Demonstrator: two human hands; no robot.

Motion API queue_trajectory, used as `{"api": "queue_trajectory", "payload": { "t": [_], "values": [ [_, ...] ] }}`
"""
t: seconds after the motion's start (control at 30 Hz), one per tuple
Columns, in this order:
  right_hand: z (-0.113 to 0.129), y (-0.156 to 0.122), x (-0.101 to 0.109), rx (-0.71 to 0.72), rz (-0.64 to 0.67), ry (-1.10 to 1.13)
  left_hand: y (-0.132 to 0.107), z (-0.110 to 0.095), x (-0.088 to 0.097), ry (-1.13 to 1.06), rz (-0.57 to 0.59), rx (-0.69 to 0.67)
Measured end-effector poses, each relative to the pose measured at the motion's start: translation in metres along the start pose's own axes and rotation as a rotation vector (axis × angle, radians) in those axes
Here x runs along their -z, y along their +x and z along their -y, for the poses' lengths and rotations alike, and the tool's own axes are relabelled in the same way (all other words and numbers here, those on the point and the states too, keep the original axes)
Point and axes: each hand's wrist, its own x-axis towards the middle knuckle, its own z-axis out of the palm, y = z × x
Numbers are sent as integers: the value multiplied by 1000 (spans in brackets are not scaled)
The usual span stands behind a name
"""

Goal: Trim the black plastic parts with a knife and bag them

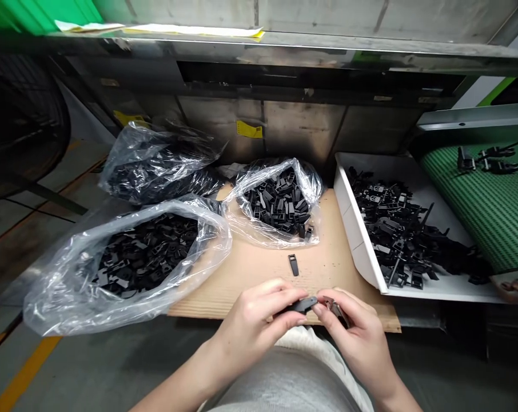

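Observation:
Close to my body, at the board's front edge, my left hand (263, 315) pinches a flat black plastic part (304, 305) between thumb and fingers. The thumb and fingertips of my right hand (355, 329) meet the right end of that part. Another dark piece (338, 312) shows inside my right hand, partly hidden by the fingers, and I cannot make out its kind. A single black plastic clip (293, 265) with a small window at one end lies on the cardboard (259, 266) just beyond my hands.
Open clear bags of black parts stand at left (74, 286) and centre (276, 237); another plastic bag (164, 160) lies behind. At right, a white tray (362, 246) holds mixed black pieces. Beside it runs a green conveyor belt (469, 189) carrying a few parts. A metal ledge (302, 54) crosses above.

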Motion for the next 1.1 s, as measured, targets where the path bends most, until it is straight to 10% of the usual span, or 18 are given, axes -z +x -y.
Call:
{"api": "queue_trajectory", "payload": {
  "t": [0.27, 0.73, 0.87, 1.1],
  "values": [
    [1, -6, 3, 192, 54, -347, -12, -2, -6, 172, -270, -5],
    [-8, -8, 10, 77, -97, -457, -9, -5, -6, 217, -258, -166],
    [-22, 0, 27, -48, -201, -335, -4, -5, 1, -25, -211, 18],
    [-10, -3, 19, -191, 63, -45, 7, 3, -1, -519, -173, 515]
  ]
}}
